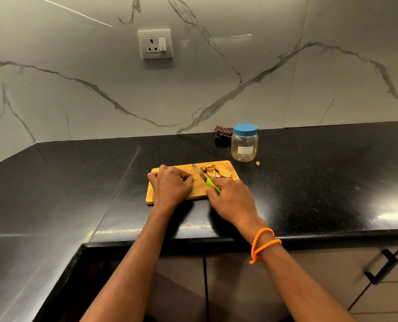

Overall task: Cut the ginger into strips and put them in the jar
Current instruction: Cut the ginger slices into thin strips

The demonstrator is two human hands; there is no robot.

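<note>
- The right hand (230, 196) had its grip closed round the green-handled knife (207, 180), blade over the cutting board (170, 198).
- The left hand (170, 184) rested curled on the board; what it held could not be told.
- Ginger slices (217, 171) lay on the board's far right.
- The lidded jar (244, 145) stood on the table (77, 182) beyond.

A black speckled desk (309, 173) runs along a wall of pale marble (100, 89) with grey veins and turns a corner at the left. A white socket with a switch (155, 44) sits on the wall. A dark checked cloth (222, 134) lies crumpled at the back of the desk against the wall. Below the desk edge are grey cupboard doors, the right one with a black handle (382, 266).
</note>
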